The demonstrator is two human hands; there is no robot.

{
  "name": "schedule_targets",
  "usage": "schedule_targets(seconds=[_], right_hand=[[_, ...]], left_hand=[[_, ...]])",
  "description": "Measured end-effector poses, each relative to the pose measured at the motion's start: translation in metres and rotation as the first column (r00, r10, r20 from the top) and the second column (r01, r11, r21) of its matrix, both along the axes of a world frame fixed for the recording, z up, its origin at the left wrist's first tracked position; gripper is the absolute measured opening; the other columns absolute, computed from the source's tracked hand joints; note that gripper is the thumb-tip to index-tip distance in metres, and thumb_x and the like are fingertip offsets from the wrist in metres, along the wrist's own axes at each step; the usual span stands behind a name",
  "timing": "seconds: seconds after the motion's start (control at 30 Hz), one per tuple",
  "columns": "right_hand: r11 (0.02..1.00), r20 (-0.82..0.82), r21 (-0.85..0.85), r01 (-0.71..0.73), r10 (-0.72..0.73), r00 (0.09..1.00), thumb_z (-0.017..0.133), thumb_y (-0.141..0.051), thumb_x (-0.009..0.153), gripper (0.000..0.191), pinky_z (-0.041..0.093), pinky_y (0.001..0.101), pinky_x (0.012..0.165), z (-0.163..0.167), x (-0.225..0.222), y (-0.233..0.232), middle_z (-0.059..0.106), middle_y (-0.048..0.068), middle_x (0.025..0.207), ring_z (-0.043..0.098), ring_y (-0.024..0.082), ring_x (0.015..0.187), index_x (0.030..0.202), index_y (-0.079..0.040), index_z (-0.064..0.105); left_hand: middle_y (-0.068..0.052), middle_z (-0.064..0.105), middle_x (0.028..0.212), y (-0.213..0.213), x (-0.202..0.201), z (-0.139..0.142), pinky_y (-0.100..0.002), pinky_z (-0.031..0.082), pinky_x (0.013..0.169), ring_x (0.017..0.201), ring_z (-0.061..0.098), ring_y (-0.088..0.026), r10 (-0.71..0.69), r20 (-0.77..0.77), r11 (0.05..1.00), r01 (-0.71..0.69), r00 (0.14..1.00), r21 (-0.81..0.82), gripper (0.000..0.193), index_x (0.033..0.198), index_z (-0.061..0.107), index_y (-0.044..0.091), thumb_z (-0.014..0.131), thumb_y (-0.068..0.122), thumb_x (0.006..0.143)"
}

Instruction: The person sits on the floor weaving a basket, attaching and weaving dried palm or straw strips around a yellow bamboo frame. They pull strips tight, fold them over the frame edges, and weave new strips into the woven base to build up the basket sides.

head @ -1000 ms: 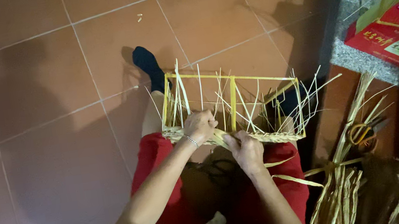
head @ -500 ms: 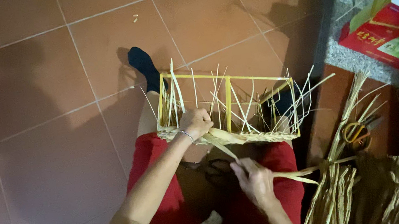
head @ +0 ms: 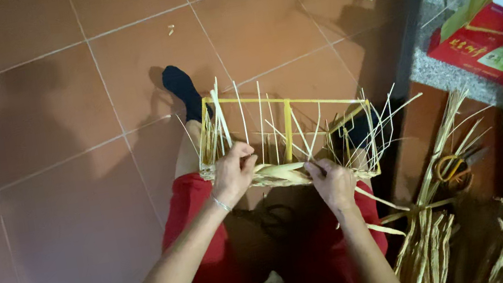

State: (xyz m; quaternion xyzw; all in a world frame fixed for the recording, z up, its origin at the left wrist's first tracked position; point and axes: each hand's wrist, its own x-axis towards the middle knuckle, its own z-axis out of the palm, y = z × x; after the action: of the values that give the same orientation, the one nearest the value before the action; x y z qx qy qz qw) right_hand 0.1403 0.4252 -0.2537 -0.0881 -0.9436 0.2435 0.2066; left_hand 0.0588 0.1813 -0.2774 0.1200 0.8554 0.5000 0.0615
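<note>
The half-woven basket (head: 286, 149) rests across the person's lap above the tiled floor (head: 33, 162), a yellow wire frame with pale straw strands standing up from it. It looks light; the frame seems stiff, while the strands look springy, thin and easy to kink, so the woven lower edge or the frame bars are the safest places to hold. The left hand (head: 233, 174) is curled shut on the near left edge of the weave. The right hand (head: 333, 182) pinches a strand at the near rim, fingers nearly closed. Compared with 0.5 s ago, the right hand has moved up from the lap to the rim, and the left hand has stayed put. A bundle of straw (head: 429, 241) lies to the right.
</note>
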Motion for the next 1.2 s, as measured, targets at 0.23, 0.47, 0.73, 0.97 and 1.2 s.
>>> schedule_targets(seconds=[0.23, 0.47, 0.73, 0.97, 1.2], right_hand=[[0.987, -0.066, 0.163, -0.007, 0.018, 0.998, 0.086, -0.031, 0.079, 0.019, 0.053, 0.0459, 0.068, 0.063, 0.005, -0.016, 0.071, 0.01, 0.074, 0.069, 0.035, 0.074, 0.081, -0.014, 0.078], [0.919, -0.43, 0.383, -0.092, 0.265, 0.863, 0.083, -0.01, 0.085, 0.016, 0.046, 0.0456, 0.079, 0.086, 0.014, -0.035, 0.068, 0.009, 0.087, 0.063, 0.033, 0.084, 0.089, -0.013, 0.068], [0.886, 0.18, -0.422, -0.19, 0.287, 0.941, 0.073, -0.012, 0.092, 0.04, 0.056, 0.0407, 0.068, 0.0, -0.038, -0.037, 0.075, 0.018, 0.104, 0.07, 0.032, 0.077, 0.13, -0.003, 0.067], [0.55, 0.076, -0.831, -0.085, 0.263, 0.962, 0.073, -0.012, 0.095, 0.025, 0.056, 0.0262, 0.074, -0.018, -0.034, -0.037, 0.078, 0.012, 0.113, 0.069, 0.014, 0.087, 0.113, 0.005, 0.075], [0.878, -0.397, -0.207, -0.433, 0.329, 0.857, 0.075, 0.002, 0.086, 0.016, 0.061, 0.0293, 0.08, 0.029, 0.0, -0.059, 0.075, 0.011, 0.106, 0.073, 0.022, 0.095, 0.101, -0.004, 0.076]], left_hand=[[-0.021, 0.062, 0.106, 0.036, 0.024, 0.003, -0.044, 0.056, 0.087, 0.103, 0.062, -0.033, -0.383, -0.285, 0.867, 0.236, 0.879, -0.439, 0.031, 0.11, 0.065, -0.005, 0.068, 0.022, 0.093], [-0.016, 0.064, 0.098, 0.041, 0.006, -0.003, -0.043, 0.058, 0.078, 0.083, 0.069, -0.031, -0.247, 0.135, 0.866, 0.281, 0.96, -0.414, 0.02, 0.116, 0.054, 0.002, 0.05, 0.004, 0.096], [-0.023, 0.066, 0.08, 0.026, 0.006, -0.011, -0.052, 0.054, 0.068, 0.078, 0.069, -0.041, -0.13, 0.109, 0.974, 0.147, 0.986, -0.173, 0.027, 0.115, 0.048, 0.004, 0.062, 0.02, 0.098], [-0.017, 0.07, 0.083, 0.026, 0.0, -0.02, -0.049, 0.057, 0.063, 0.074, 0.071, -0.037, -0.055, -0.143, 0.998, 0.058, 0.988, 0.016, 0.027, 0.111, 0.05, 0.005, 0.067, 0.016, 0.094], [-0.011, 0.07, 0.091, 0.037, 0.006, 0.006, -0.043, 0.059, 0.07, 0.078, 0.072, -0.028, -0.186, 0.025, 0.96, 0.187, 0.982, -0.21, 0.026, 0.114, 0.06, 0.012, 0.065, 0.007, 0.089]])
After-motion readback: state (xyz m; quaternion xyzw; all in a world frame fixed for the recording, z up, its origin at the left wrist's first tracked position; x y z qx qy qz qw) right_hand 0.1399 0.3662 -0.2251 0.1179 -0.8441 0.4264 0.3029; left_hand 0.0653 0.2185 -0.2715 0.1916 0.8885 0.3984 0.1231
